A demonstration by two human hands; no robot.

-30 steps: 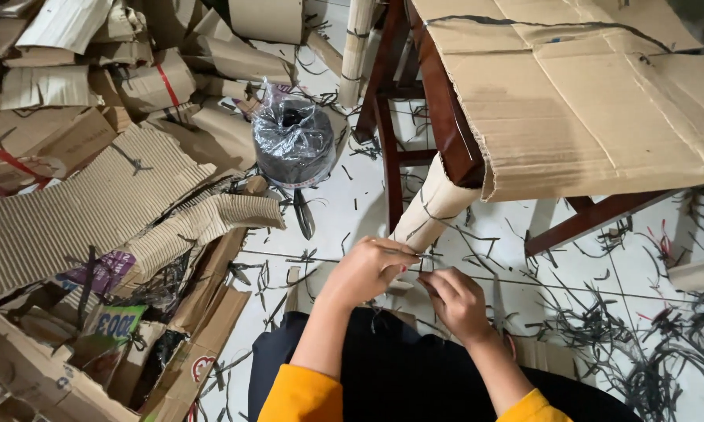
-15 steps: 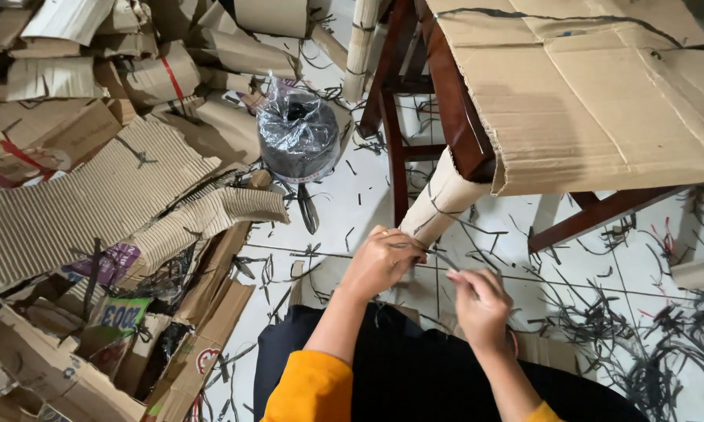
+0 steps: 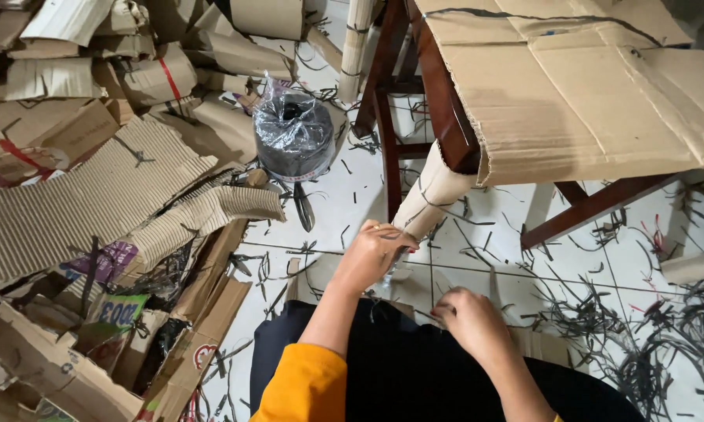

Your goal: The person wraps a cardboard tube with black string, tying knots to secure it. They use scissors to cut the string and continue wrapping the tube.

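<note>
White floor tiles (image 3: 477,250) fill the middle of the view, strewn with short black strap offcuts (image 3: 602,312) that thicken toward the right edge. Along the left side, flattened boxes and a sheet of corrugated cardboard (image 3: 63,211) lie heaped right up to the person's knee, so the only open floor is the narrow strip between that heap and the dark wooden desk (image 3: 446,101). A flattened carton (image 3: 602,101) covers the desk top, its torn edge hanging over the front rail. Just beyond the heap stands a spool of black strapping in clear plastic wrap (image 3: 293,133), with black-handled scissors (image 3: 303,207) on the tiles near it.

One desk leg is wrapped in a cardboard sleeve (image 3: 430,195) that slants down toward the person. The left hand (image 3: 374,252) is curled at the sleeve's lower end, fingers (image 3: 391,234) closed around it and on a thin black strap there. The right hand (image 3: 469,324) rests lower, over the black-clad lap, well apart from the sleeve; its fingers (image 3: 444,311) are bent in and pinched together, seemingly on a thin strap end, though what they grip is too small to tell. Orange sleeve cuffs (image 3: 309,383) show at the bottom edge.
</note>
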